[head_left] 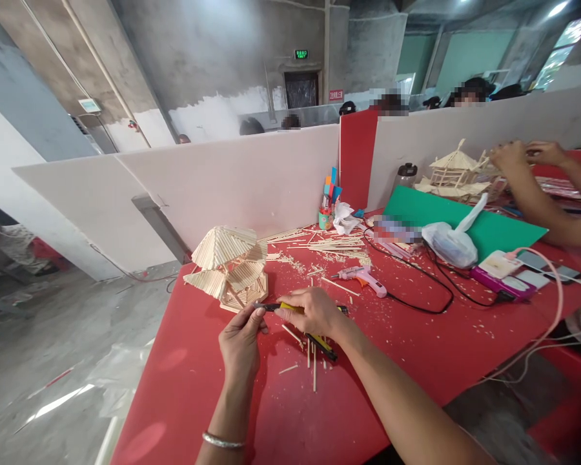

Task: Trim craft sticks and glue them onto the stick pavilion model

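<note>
My right hand [314, 314] is closed round a yellow and black utility knife [285, 306], whose dark front end points left. Thumb and fingers of my left hand [244, 329] pinch together right at that end; whatever they hold is too small to make out. Just behind my left hand stands a model pavilion [227, 248] built of thin wooden sticks, with two roof tiers on a latticed base. Below my right hand, another yellow and black tool [323, 347] lies among short loose sticks [314, 371], partly hidden by the hand.
Long wooden sticks [334, 244] and shavings lie across the red table [184, 387]. A pink glue gun [363, 279] rests to the right, its cord trailing to a purple power strip [503, 284]. Beyond a green board [459, 213], another person's hands [518, 155] work near a second stick model [452, 168].
</note>
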Motion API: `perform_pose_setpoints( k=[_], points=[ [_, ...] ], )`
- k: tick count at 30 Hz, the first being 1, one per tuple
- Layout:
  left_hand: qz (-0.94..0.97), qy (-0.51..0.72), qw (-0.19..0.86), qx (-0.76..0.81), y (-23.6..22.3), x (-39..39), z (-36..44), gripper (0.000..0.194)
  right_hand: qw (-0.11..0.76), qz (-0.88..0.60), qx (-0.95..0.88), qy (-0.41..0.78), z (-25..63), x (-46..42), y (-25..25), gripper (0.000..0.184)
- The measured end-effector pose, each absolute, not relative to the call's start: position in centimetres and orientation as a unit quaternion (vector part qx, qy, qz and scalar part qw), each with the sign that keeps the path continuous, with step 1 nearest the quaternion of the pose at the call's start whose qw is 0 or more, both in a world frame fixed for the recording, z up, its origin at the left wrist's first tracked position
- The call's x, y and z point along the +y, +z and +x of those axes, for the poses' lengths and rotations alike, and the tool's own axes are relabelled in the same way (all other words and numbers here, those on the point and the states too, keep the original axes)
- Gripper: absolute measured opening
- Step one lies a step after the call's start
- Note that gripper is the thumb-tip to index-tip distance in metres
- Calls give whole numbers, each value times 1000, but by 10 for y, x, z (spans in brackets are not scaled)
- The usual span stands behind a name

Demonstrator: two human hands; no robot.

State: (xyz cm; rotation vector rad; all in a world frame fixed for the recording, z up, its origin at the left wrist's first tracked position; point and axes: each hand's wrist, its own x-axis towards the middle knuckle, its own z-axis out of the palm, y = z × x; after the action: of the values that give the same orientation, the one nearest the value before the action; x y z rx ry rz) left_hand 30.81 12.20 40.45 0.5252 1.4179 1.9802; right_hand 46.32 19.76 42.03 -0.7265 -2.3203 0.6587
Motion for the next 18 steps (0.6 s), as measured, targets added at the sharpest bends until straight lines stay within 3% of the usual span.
perform_pose_setpoints(
  k=[5,18],
  points=[
    [193,746,332,545,407,122,308,39,308,-262,-871,280,463,197,421,32],
    [214,709,390,547,415,120,300,47,302,-291,-891,173,464,198,419,23]
  ],
)
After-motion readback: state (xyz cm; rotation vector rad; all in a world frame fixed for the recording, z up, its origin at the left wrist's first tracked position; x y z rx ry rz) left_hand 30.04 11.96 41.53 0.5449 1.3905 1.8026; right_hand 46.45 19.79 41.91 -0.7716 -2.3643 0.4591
